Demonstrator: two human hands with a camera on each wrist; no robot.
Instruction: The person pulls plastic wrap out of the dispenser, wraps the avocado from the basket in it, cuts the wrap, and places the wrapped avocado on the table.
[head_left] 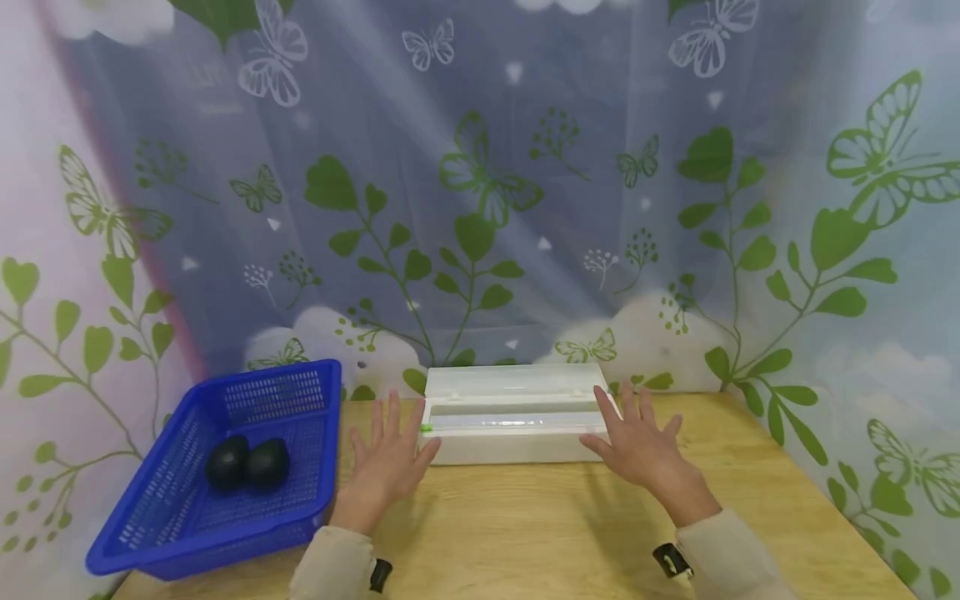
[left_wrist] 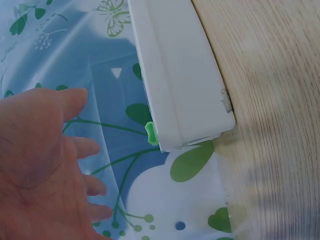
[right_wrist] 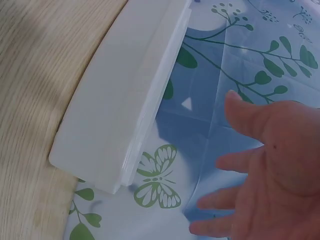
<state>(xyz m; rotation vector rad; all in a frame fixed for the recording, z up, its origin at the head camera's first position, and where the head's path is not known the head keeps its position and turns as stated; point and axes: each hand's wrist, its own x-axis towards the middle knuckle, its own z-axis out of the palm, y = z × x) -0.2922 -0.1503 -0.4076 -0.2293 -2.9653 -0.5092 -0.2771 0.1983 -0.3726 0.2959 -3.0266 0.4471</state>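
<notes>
A long white cling film dispenser (head_left: 517, 446) lies on the table with its lid (head_left: 517, 380) raised at the back. Clear film shows along its top, and a small green slider (left_wrist: 151, 133) sits at its left end. My left hand (head_left: 386, 467) hovers by the dispenser's left end, fingers spread and holding nothing. At the opposite end, my right hand (head_left: 641, 442) is likewise spread, its palm turned toward the dispenser in the right wrist view. Whether any fingertip touches the dispenser is hard to tell in the head view.
On the left stands a blue plastic basket (head_left: 330, 417) with two dark, rounded fruits like avocados (head_left: 227, 463) inside. The wooden table (head_left: 517, 533) ends at a curtain (head_left: 585, 208) printed with leaves and butterflies, close behind the dispenser.
</notes>
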